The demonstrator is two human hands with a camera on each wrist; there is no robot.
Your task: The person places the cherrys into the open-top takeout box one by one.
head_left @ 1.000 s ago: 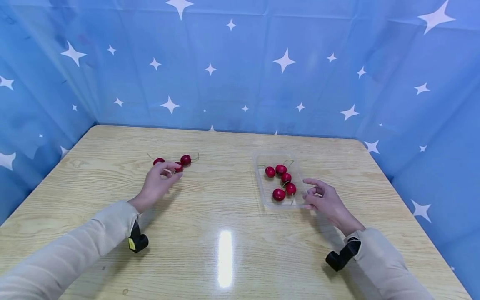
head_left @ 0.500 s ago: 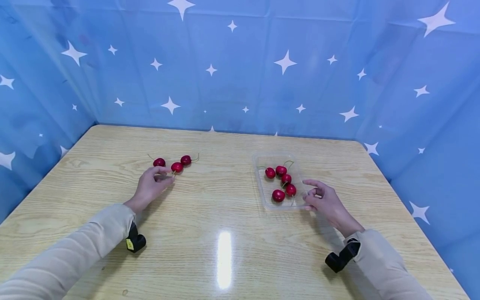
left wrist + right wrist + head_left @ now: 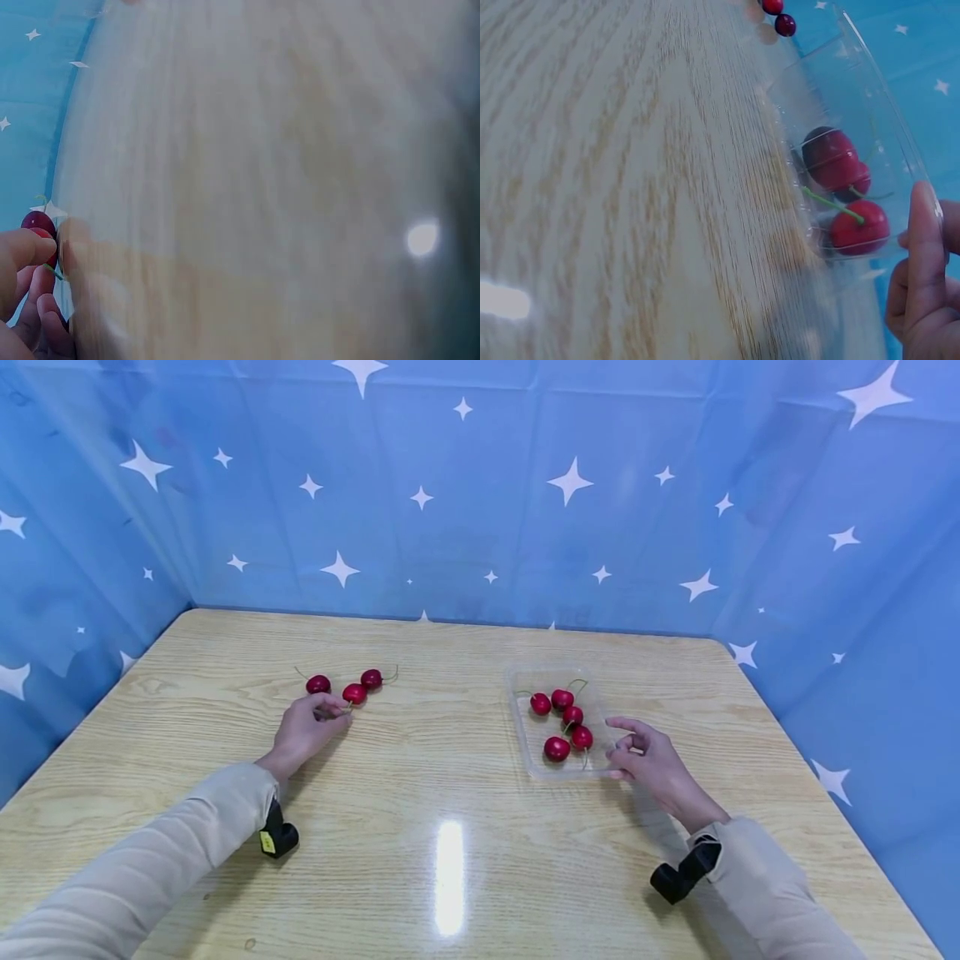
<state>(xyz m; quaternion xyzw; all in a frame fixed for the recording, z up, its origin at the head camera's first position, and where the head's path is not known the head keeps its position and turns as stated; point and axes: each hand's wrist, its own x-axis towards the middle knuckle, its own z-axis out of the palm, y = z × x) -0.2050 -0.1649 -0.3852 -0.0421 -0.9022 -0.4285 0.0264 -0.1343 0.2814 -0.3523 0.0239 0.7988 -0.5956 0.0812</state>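
My left hand (image 3: 303, 729) is at the stem of the middle red cherry (image 3: 355, 694), thumb and forefinger close around that stem; whether they pinch it cannot be told. Two darker cherries lie by it, one to the left (image 3: 318, 684) and one behind right (image 3: 371, 679). In the left wrist view, a forefinger partly covers the red cherry (image 3: 45, 238), and a green stem (image 3: 54, 271) shows below it. On the right, my right hand (image 3: 660, 770) grips the right rim of a clear plastic container (image 3: 519, 735) between thumb and fingers. Several cherries (image 3: 557, 749) with stems lie inside it.
A light wood-grain table (image 3: 420, 793) carries everything, with a bright light reflection near its front middle. A blue curtain (image 3: 480, 510) with white stars hangs behind and at the sides. Each wrist wears a black camera, one by the left sleeve (image 3: 172, 843).
My left hand has drawn back from over the red cherry toward its stem, uncovering the cherry and its left neighbour. My right hand and the container stay in place.
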